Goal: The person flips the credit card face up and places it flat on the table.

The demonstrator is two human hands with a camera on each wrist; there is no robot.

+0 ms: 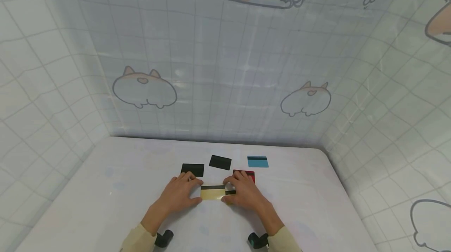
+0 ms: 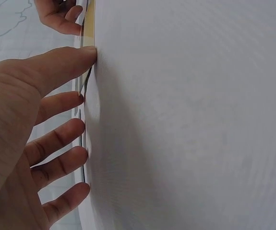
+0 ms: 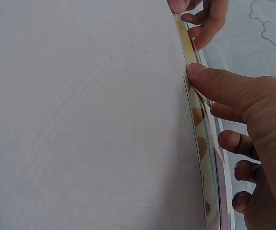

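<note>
Between the two hands, a yellow card [image 1: 213,194] with a dark stripe lies on the white table. My left hand [image 1: 179,194] holds its left end, thumb at the near edge and index finger at the far edge. At its right end my right hand [image 1: 245,192] holds it the same way. A second striped card [image 1: 230,192], spotted in the right wrist view, lies under the right hand and is partly covered. Just beyond that hand is a red card [image 1: 251,175], partly hidden. The left fingertips are near a black card [image 1: 193,169].
Another black card [image 1: 220,162] and a blue card [image 1: 258,162] with a dark stripe lie farther back on the white table [image 1: 116,197]. Grid-patterned curtains [image 1: 225,67] with cartoon dogs enclose the table at the back and sides.
</note>
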